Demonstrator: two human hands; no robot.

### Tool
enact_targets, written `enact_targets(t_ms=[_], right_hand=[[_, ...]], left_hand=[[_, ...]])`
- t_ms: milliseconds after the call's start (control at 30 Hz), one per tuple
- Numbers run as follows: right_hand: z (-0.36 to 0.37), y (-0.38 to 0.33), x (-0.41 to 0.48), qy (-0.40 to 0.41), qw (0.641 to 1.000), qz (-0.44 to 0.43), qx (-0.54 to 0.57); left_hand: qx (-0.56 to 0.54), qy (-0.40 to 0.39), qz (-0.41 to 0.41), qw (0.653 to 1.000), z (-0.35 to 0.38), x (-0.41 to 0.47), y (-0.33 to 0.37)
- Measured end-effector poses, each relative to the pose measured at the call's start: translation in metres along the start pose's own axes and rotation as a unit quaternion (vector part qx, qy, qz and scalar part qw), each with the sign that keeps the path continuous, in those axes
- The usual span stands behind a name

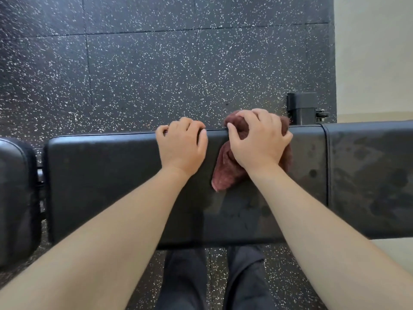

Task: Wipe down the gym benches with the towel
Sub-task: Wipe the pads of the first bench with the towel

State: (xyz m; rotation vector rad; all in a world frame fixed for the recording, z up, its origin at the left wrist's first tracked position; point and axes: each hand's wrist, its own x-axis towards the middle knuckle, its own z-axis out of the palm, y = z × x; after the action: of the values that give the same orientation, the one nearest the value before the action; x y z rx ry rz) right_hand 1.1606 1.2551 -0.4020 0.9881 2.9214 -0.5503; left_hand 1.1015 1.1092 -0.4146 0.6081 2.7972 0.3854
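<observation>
Head view: the right hand (260,139) bunches the reddish-brown towel (223,173) at the bench pad's (107,186) far edge, at 12 o'clock, while the left hand (182,144) curls over that edge at the towel's 9 o'clock. Soft, light and limp, the towel likely wipes best gripped wadded under the palm.

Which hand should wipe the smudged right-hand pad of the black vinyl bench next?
Probably right: the right hand grips the crumpled reddish-brown cloth towel nearest that pad, while the left hand only holds the far edge of the bench.
</observation>
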Motion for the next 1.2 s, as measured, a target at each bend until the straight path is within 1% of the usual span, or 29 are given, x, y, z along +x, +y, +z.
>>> enact_targets(t_ms=[67,233,300,467,567,667,800,1067,1200], right_hand=[[-0.004,0.006,-0.013,0.016,1.000,-0.020,0.015],[-0.013,0.044,-0.049,0.032,0.998,-0.056,0.004],[-0.015,0.047,-0.041,0.024,0.998,-0.055,-0.001],[-0.012,0.025,0.001,0.008,1.000,-0.018,0.011],[-0.008,0.029,0.000,0.034,0.999,-0.033,0.014],[-0.006,0.032,-0.001,0.053,0.998,-0.038,0.024],[-0.008,0.032,0.002,0.046,0.997,-0.052,0.043],[-0.009,0.051,-0.051,0.062,0.994,-0.069,0.056],[-0.007,0.053,-0.097,0.045,0.995,-0.072,0.048]], left_hand=[[0.006,0.009,-0.016,1.000,0.005,0.000,0.002],[0.012,0.010,-0.007,1.000,0.005,0.001,-0.001],[0.016,0.007,-0.010,1.000,0.004,0.001,0.001],[0.041,-0.002,-0.012,0.999,0.002,0.003,0.003],[0.043,0.001,-0.011,0.999,0.002,0.004,0.003],[0.045,0.019,-0.009,0.999,0.005,0.004,0.002],[0.046,0.034,-0.006,0.998,0.008,0.005,0.001],[0.058,0.058,-0.005,0.997,0.011,0.004,0.000],[0.049,0.060,-0.005,0.997,0.012,0.000,0.002]])
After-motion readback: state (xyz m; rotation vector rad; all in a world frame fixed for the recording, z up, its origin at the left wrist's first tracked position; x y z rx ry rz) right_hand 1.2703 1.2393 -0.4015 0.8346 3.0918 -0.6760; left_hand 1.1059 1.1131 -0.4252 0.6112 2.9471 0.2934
